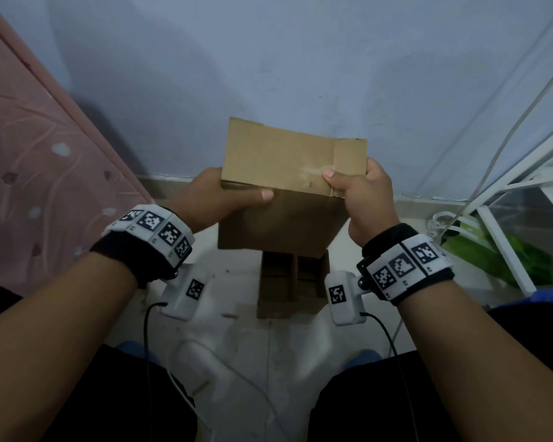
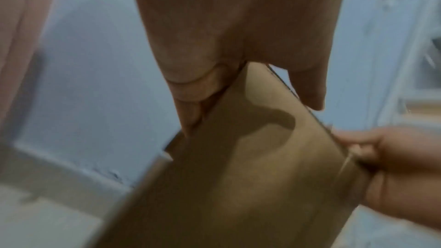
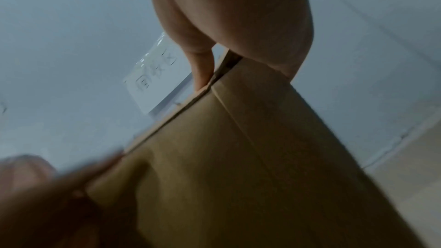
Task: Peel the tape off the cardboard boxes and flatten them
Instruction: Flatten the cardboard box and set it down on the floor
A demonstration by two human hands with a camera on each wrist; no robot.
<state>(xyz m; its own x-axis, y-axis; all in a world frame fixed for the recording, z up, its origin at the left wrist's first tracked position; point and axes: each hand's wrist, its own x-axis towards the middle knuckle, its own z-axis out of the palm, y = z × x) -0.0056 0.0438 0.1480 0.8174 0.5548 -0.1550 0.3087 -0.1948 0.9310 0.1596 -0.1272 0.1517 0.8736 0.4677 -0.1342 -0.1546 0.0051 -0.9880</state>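
I hold a brown cardboard box [image 1: 288,173] up in front of me with both hands. My left hand [image 1: 224,199] grips its left edge, thumb lying across the near face and fingers behind. My right hand [image 1: 358,193] pinches the right edge, thumb pressed on the upper panel near a strip of clear tape [image 1: 316,172]. The left wrist view shows the box [image 2: 238,176] clamped between thumb and fingers; the right wrist view shows the box [image 3: 238,157] with a white label [image 3: 155,82] on its far side. A second cardboard box [image 1: 292,287] lies on the floor below, flaps open.
White tiled floor [image 1: 237,346] lies beneath, a blue-grey wall [image 1: 268,74] just ahead. A pink patterned cloth [image 1: 39,154] hangs at the left. A white metal rack [image 1: 508,199] with green items [image 1: 498,256] stands at the right. My dark-clothed knees fill the lower corners.
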